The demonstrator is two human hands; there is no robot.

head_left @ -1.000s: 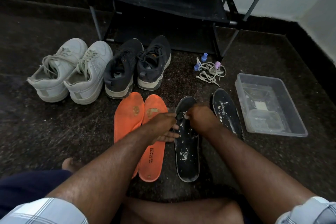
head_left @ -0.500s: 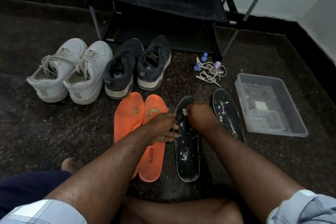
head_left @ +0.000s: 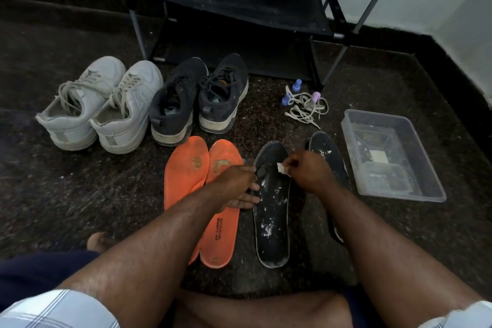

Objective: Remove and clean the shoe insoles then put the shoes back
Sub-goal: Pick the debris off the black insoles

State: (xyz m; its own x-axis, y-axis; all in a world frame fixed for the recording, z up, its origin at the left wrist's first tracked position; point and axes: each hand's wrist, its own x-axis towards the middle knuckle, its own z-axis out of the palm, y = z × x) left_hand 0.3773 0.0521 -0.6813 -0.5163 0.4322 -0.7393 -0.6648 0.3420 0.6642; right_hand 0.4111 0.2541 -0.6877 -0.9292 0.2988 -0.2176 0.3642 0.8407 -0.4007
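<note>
Head view: left hand (head_left: pixel 237 185) presses flat, fingers straight, on the speckled black foam insole (head_left: pixel 271 210); right hand (head_left: pixel 306 170) pinches a small white wipe (head_left: pixel 282 168) against it.

A clear plastic tub (head_left: pixel 428 189) sits right of loose laces (head_left: pixel 306 109).

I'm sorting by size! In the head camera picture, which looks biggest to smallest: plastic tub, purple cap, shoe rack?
1. Shoe rack, though partly cut off.
2. Plastic tub.
3. Purple cap.
</note>
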